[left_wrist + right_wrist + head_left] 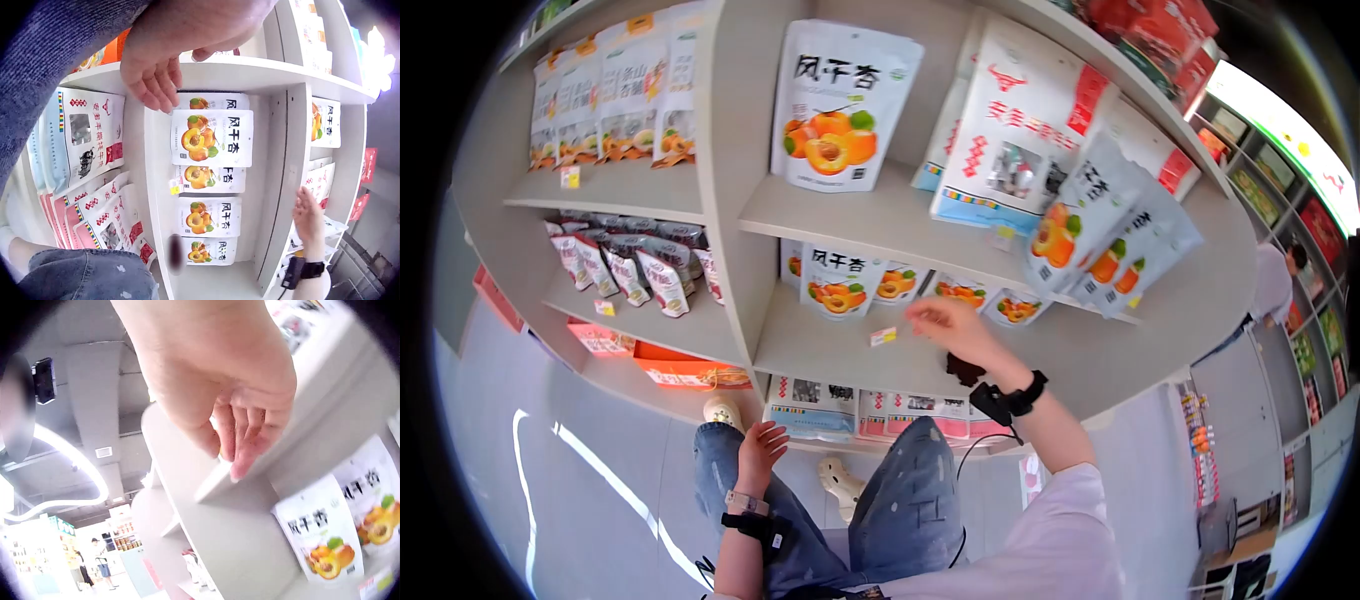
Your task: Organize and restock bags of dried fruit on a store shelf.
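Observation:
My right hand (948,325) hovers in front of the middle shelf, fingers loosely bent and holding nothing. Behind it stand white pouches of dried apricots (840,282) in a row. Close under that wrist, a small dark brown thing (965,370) shows at the shelf edge; the left wrist view has it as a blurred dark oval (176,253), its kind unclear. Over my knee hangs my left hand (760,452), fingers relaxed, nothing in it. Two apricot pouches (1145,245) lean tilted on the upper shelf, against larger white and red pouches (1020,130).
A vertical divider (725,190) splits the shelving. Small snack bags (635,262) and an orange box (685,368) fill the left side. Yellow price tags (883,337) sit along shelf edges. Flat pouches (812,405) lie low near my knees. Another person (1270,285) stands far right.

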Available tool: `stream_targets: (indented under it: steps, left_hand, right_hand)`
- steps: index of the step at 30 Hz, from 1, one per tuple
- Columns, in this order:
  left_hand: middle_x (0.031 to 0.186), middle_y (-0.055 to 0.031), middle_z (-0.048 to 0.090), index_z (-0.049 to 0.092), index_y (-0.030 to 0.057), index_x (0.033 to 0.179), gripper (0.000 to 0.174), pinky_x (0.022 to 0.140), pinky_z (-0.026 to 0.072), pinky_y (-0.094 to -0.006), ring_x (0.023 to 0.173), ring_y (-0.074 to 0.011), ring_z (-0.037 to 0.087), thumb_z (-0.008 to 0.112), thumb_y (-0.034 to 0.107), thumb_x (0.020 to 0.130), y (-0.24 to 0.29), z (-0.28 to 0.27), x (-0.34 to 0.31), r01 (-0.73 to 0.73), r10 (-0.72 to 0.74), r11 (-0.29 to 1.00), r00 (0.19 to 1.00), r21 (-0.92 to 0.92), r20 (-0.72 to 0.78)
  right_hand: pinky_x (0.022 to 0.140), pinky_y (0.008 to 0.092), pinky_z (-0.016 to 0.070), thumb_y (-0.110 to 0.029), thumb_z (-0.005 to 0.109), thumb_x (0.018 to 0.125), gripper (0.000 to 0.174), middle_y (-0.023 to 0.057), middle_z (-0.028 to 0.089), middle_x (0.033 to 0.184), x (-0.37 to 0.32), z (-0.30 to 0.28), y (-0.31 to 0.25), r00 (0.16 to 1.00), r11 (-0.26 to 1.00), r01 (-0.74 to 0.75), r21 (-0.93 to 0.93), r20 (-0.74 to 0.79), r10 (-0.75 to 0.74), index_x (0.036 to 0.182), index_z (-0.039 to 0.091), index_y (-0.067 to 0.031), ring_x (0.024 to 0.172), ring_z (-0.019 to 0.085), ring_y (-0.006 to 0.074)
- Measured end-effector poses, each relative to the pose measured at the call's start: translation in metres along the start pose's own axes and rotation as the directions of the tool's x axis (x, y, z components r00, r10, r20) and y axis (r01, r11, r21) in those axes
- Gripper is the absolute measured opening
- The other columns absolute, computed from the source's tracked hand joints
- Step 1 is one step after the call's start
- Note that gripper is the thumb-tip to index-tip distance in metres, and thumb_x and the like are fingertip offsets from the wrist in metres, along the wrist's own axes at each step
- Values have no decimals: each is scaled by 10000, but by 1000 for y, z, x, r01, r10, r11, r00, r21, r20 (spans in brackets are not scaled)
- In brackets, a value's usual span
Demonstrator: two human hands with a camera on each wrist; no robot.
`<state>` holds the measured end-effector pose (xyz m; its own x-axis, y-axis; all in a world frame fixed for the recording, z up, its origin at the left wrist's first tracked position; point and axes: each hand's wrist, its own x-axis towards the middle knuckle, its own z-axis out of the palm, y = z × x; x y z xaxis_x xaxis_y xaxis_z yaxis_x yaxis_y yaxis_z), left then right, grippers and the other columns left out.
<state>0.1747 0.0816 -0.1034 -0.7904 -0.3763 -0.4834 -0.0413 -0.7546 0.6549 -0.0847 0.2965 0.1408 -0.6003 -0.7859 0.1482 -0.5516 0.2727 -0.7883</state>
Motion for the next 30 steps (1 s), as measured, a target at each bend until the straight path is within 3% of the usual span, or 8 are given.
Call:
stream_targets:
  steps: [2,4,7,16,19,22,28,30]
  left_hand:
    - [996,-92,564,471,69,1048,375,787,404,-337,902,-206,541,331,374,880,-6,-1,4,10,-11,1000,1000,20,28]
    - [991,-90,565,471,66,1046,377,787,404,-336,903,-207,540,330,374,880,-9,0,6,8,-10,999,999,32,46]
    - [984,-87,566,471,64,1044,380,785,403,-336,904,-208,538,329,376,881,-10,-1,5,9,-12,998,999,59,48]
    - [983,-86,564,469,68,1049,382,781,403,-339,905,-213,535,315,377,885,-13,-11,3,15,-18,998,998,53,58]
    - [987,-87,563,466,63,1054,384,779,405,-338,908,-215,535,311,372,887,-9,-11,-1,7,-10,998,998,56,58]
    - [991,-92,561,462,58,1063,389,779,407,-336,910,-216,534,307,369,888,-7,-13,0,6,-9,998,998,55,54]
    - [1000,-103,558,461,55,1059,389,788,406,-339,916,-226,531,316,372,886,-9,-14,-1,-4,2,999,998,34,68]
    - [998,-104,556,476,65,1024,377,808,397,-350,929,-234,526,340,385,879,-8,-11,-3,-6,4,1000,997,19,75]
  right_hand:
    - [634,270,451,-125,594,740,289,58,585,921,-27,-29,-54,944,961,28,-273,-309,-116,1011,533,-45,721,566,141]
    - [597,283,448,-135,588,741,325,64,573,917,-44,-58,-90,741,830,-53,-555,-579,-341,1048,508,-63,658,555,164]
    - [553,311,438,-197,589,752,329,67,568,843,-52,-106,-100,441,621,-240,-746,-653,-615,1031,482,-60,589,546,196]
    - [486,343,426,-354,599,744,389,66,567,661,-48,-139,-85,365,663,-595,-454,-888,-281,949,424,-73,606,578,258]
    - [517,362,442,-366,578,750,392,97,581,653,-46,-141,-76,348,691,-533,-488,-871,-347,958,457,-57,626,588,282]
    - [584,393,459,-378,537,761,408,136,602,695,-39,-145,-65,476,682,-452,-575,-802,-361,968,499,-29,655,593,311]
    - [673,441,445,-385,448,804,399,208,595,756,-22,-167,-50,570,745,-529,-408,-821,-45,886,566,-12,750,576,368]
    - [664,450,440,-370,431,822,392,223,587,750,-24,-163,-48,497,681,-581,-446,-857,-137,852,575,-7,745,572,375]
